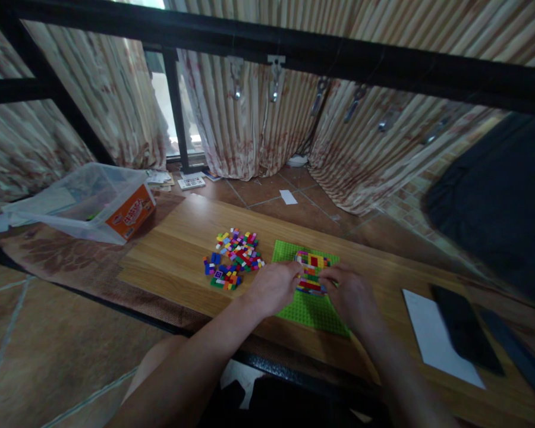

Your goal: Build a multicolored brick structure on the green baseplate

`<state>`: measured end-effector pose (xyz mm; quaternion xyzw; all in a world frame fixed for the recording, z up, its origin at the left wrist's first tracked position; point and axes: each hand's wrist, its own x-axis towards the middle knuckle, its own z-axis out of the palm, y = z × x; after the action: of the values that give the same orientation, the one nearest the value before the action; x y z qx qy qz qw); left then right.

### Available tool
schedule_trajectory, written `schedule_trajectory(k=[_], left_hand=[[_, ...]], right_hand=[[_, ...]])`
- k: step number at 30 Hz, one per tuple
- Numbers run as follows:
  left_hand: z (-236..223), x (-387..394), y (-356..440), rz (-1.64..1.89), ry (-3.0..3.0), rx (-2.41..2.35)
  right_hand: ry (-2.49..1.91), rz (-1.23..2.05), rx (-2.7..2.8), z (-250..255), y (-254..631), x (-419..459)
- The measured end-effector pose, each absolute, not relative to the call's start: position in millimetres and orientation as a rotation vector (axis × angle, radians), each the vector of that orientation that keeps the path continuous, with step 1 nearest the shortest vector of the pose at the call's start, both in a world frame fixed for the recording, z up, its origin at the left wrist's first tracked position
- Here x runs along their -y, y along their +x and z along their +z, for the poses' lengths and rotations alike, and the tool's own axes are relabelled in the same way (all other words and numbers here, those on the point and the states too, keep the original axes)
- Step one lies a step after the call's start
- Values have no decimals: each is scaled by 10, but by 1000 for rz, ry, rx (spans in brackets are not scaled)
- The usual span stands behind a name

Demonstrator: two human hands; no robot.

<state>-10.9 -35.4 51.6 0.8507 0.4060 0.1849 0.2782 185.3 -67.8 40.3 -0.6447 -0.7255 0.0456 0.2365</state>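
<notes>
A green studded baseplate [312, 312] lies on the wooden table and carries a low build of multicoloured toy bricks [312, 273]. My left hand [276, 286] is at the build's left edge, its fingers bent and closed against it; the fingertips are partly hidden. On the opposite side, the fingers of my right hand [348, 292] are pinched together by the build's right edge. Whether a small brick is between them cannot be made out. Left of the baseplate is a loose pile of small coloured bricks [241, 252], several of them blue, red and yellow.
A clear plastic bin [93, 202] with an orange label stands beyond the table's left end. On the right of the wooden table [182, 238] lie a white sheet [437, 339] and a dark flat object [466, 330]. A black metal bar [294, 44] crosses overhead before striped curtains.
</notes>
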Motion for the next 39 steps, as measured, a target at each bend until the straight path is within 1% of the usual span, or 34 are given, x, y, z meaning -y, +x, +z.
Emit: schedule_trajectory(k=[5, 12, 28, 34, 39], left_hand=[[511, 365, -106, 505, 2284, -1124], [497, 353, -106, 576, 2251, -1157], [479, 403, -32, 857, 2089, -1049], [386, 422, 79, 876, 2055, -1025], [322, 416, 193, 872, 2136, -1008]], right_hand=[[-1827, 463, 1620, 373, 1958, 675], [-1842, 600, 1357, 341, 2009, 675], [-1885, 547, 1323, 278, 1927, 643], [-1868, 566, 1351, 226, 1939, 625], [-1846, 568, 1296, 265, 1892, 642]])
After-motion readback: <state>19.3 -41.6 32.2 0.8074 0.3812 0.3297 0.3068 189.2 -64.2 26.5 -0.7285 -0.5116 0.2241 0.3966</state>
